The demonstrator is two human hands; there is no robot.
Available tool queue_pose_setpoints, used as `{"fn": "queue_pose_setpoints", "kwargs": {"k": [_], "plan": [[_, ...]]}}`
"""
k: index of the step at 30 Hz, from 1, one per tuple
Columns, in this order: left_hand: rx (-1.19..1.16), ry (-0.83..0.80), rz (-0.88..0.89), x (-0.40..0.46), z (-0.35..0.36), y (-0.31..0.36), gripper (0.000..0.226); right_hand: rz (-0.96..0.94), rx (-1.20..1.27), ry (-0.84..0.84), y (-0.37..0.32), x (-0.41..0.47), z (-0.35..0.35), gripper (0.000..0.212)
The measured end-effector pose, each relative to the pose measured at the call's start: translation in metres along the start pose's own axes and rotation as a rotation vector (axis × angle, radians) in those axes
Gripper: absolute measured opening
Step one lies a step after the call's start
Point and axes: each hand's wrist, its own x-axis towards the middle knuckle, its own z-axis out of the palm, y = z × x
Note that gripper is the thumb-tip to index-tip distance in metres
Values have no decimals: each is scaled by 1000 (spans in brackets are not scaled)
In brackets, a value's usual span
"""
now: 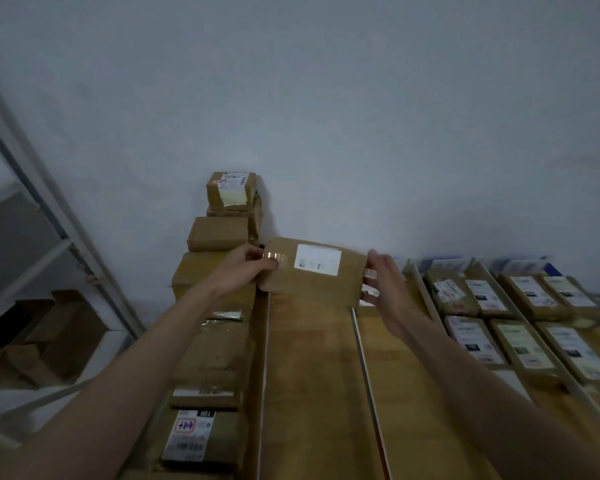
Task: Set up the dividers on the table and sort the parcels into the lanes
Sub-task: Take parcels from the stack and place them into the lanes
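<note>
Cardboard parcel [312, 271] between both hands, label print blurred

Label [317, 259] print on held parcel [312, 271] blurred, unreadable. Table [309, 375] near edge cut off by frame bottom; both elbows out of frame.

Brown cardboard parcel [312, 271] bears a white label [317, 259]; the wooden table [305, 375] is tan, the wall [326, 98] pale grey.
</note>
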Motion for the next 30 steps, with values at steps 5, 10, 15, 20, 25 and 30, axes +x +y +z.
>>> {"fn": "queue_pose_setpoints", "kwargs": {"k": [5,10,15,20,25,30], "plan": [[-24,-1,2,-13,35,-2,57,24,32,45,5,-15,-21,30],[28,22,22,-14,52,-10,54,48,-80,11,13,-26,-35,46],[18,-36,23,-12,52,-21,56,96,-221,-26,20,-23,-52,48],[-30,-116,27,-15,62,-27,46,123,-335,-59,17,-21,-62,44],[-4,-189,18,-14,74,-33,48,247,-525,-105,15,-30,-71,43],[140,-176,48,-8,107,-33,56,319,-718,51,28,-47,-91,49]]}}
